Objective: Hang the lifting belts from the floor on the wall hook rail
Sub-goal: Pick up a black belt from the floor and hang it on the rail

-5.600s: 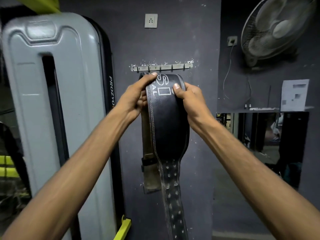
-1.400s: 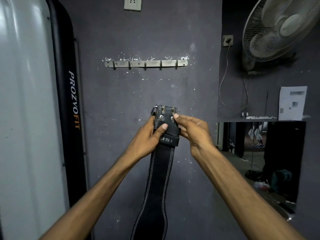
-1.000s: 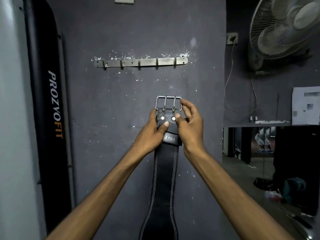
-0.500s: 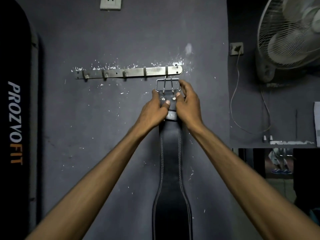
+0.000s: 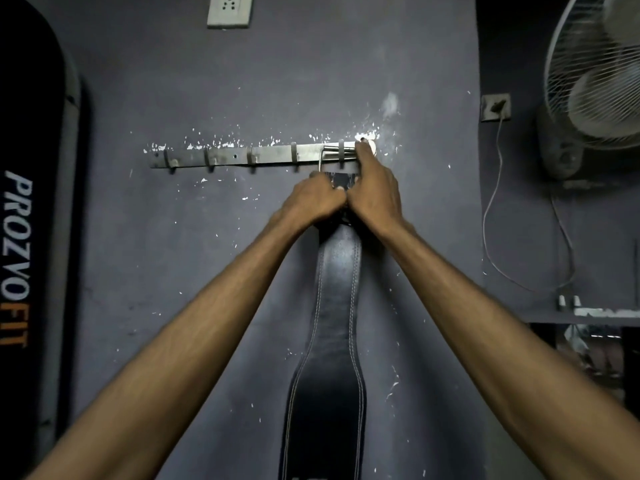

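A black leather lifting belt [image 5: 332, 358] with white stitching hangs straight down the dark wall. Its steel buckle [image 5: 329, 154] lies against the right end of the metal hook rail [image 5: 242, 157], over the rightmost hook. My left hand [image 5: 317, 199] grips the belt's top end just under the buckle. My right hand [image 5: 375, 194] holds the same end from the right, its forefinger reaching up to the rail's right tip. The other hooks on the rail are bare.
A tall gym machine [image 5: 20, 258] with lettering stands at the left edge. A wall socket [image 5: 229, 9] sits above the rail. A wall fan [image 5: 595, 74] and its cable [image 5: 491, 202] are to the right, above a ledge [image 5: 595, 311].
Both hands have lifted the belt's buckle end from chest height up to the rail; the buckle now lies over the rightmost hook. I have stepped closer to the wall.
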Demonstrator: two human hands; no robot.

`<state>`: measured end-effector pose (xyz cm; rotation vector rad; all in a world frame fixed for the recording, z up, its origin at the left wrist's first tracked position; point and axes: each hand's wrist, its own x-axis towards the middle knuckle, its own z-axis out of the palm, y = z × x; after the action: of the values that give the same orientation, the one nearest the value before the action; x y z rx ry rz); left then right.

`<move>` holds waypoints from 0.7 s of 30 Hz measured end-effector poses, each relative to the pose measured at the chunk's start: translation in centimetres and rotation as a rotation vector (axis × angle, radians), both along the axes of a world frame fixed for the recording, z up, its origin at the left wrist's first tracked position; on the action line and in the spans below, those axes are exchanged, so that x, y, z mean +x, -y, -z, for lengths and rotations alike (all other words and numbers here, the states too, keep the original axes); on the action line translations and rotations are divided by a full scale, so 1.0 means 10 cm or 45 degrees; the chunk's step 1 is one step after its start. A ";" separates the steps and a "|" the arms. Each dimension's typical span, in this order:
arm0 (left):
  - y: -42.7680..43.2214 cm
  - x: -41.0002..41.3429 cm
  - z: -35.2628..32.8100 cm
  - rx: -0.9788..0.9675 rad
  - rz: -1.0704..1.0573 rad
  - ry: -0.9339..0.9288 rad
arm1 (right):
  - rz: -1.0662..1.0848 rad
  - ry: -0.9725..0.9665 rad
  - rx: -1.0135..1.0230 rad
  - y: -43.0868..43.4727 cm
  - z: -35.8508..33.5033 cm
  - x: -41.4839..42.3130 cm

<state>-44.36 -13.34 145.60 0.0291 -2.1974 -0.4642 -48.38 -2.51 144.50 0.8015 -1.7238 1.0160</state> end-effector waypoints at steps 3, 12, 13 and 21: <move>0.02 -0.05 0.13 -0.008 -0.002 -0.036 | 0.069 -0.016 0.040 -0.02 0.08 0.02; 0.19 0.24 0.69 -0.099 0.074 -0.132 | 0.040 0.021 -0.097 -0.15 0.64 0.37; 0.21 0.31 0.81 -0.120 0.067 -0.155 | 0.034 0.031 -0.092 -0.15 0.73 0.40; 0.31 0.91 1.77 -0.157 0.207 -0.065 | 0.042 0.187 -0.055 -0.23 1.54 0.93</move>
<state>-35.22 -16.46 127.92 -0.2269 -2.1828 -0.4132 -39.05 -0.21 129.15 0.6834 -1.8264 1.1091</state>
